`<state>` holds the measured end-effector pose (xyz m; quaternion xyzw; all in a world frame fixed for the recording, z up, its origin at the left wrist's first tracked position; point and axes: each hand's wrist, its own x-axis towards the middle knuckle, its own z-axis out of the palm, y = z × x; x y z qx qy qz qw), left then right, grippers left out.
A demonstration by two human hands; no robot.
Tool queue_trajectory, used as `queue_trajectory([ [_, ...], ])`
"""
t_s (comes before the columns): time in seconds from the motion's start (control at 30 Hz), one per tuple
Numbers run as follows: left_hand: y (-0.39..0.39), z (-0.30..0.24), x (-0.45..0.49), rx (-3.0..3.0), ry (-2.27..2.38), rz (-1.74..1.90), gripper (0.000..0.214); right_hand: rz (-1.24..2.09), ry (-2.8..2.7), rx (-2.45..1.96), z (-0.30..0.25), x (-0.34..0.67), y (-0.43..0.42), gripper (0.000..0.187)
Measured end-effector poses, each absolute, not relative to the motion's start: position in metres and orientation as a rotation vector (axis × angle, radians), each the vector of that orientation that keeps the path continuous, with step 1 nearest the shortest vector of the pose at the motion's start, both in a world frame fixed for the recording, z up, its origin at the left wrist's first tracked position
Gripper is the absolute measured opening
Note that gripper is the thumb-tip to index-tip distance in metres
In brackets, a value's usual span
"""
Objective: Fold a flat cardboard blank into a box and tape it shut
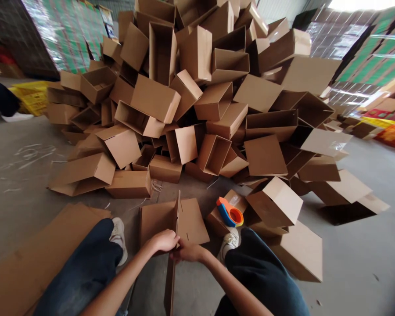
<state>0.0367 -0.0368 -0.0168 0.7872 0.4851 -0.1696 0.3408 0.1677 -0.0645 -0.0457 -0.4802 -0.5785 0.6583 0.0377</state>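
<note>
A partly unfolded cardboard box [158, 219] is between my knees, its flaps spread out and one panel standing upright toward the camera. My left hand [164, 240] is closed on the panel's edge from the left. Close against it, my right hand [189, 252] pinches the same box from the right; its fingertips are partly hidden behind the cardboard. An orange and blue tape dispenser [229, 211] rests on a small box [217, 221] beside my right shoe.
A large heap of open cardboard boxes [156, 98] rises in front. Flat cardboard sheets [39, 250] lie at left, more boxes [303, 248] at right. A yellow crate [31, 97] stands at far left, with wrapped stacks [375, 57] behind. Strapping scraps [34, 151] litter the floor.
</note>
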Motion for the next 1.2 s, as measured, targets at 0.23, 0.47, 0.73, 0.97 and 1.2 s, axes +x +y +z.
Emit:
queue_trajectory([
  [0.23, -0.033, -0.019, 0.031, 1.930, 1.235, -0.441, 0.053, 1.637, -2.161, -1.571, -0.041, 0.185, -0.049, 0.027],
  [0.47, -0.031, -0.028, 0.029, 1.929, 1.318, -0.366, 0.051, 1.529, -2.247, -1.711, -0.032, 0.194, -0.040, 0.040],
  [0.73, -0.028, -0.039, 0.021, 1.837, 1.349, -0.294, 0.052, 1.549, -2.187, -1.795, -0.017, 0.191, -0.038, 0.056],
  [0.97, -0.031, -0.036, 0.017, 1.811, 1.413, -0.299, 0.049, 1.549, -2.109, -1.964, -0.015, 0.192, -0.038, 0.080],
  [1.2, -0.031, -0.029, 0.017, 1.784, 1.436, -0.334, 0.053, 1.519, -2.083, -2.033, -0.011, 0.192, -0.038, 0.084],
])
